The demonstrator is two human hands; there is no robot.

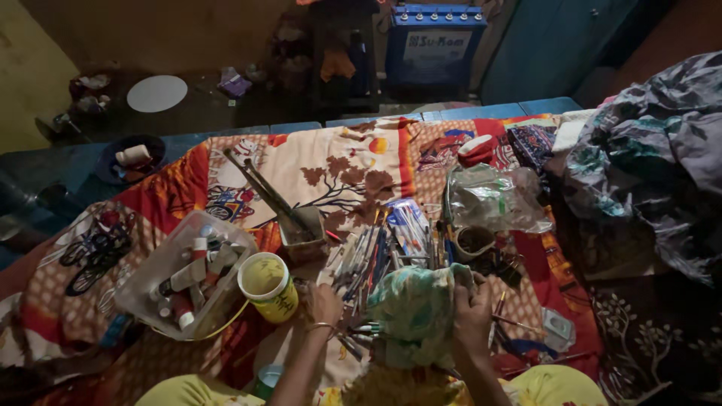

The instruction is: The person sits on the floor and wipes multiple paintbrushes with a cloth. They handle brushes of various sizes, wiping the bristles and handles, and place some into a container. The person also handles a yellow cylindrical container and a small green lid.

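Green patterned cloth [416, 312] is held bunched over the scattered pens [376, 259], near the yellow cup [268, 286]. Right hand [472, 314] is pinched on its edge; left hand [326, 302] grip cannot be told. Judged soft, light, limp; best gathered at the edges.

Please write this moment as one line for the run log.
left hand: holds green cloth | right hand: holds same cloth | below: pens | nearby: yellow cup

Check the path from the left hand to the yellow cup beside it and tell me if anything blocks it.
Nothing visible does. The left hand rests by the spread of pens and brushes, and the yellow cup stands just to its left, with only patterned cloth between them. The right hand grips the green fabric on the other side.
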